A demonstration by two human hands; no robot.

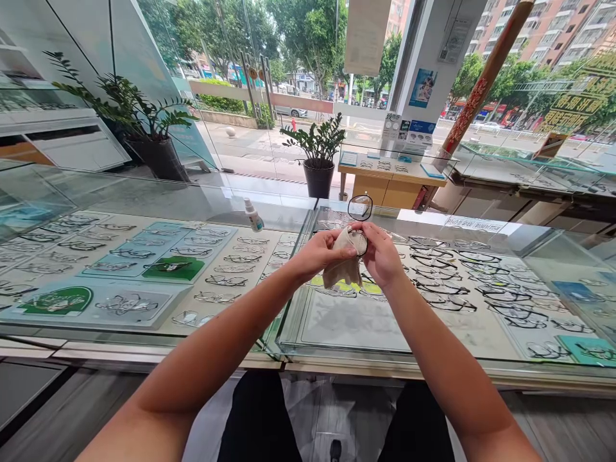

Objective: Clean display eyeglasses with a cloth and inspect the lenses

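Above the glass counter I hold a pair of black-framed glasses [360,208] upright, one lens sticking up over my fingers. My left hand [318,253] is closed on a beige cleaning cloth [342,269], pinching it over the lower lens. My right hand [382,255] grips the glasses' frame from the right side, fingers curled. The cloth's loose end hangs down between my hands.
A small white spray bottle [253,215] stands on the glass counter [202,199] to the left of my hands. Several rows of glasses lie in the display case [481,282] under the glass. Potted plants [319,154] stand behind, beside a wooden desk [392,183].
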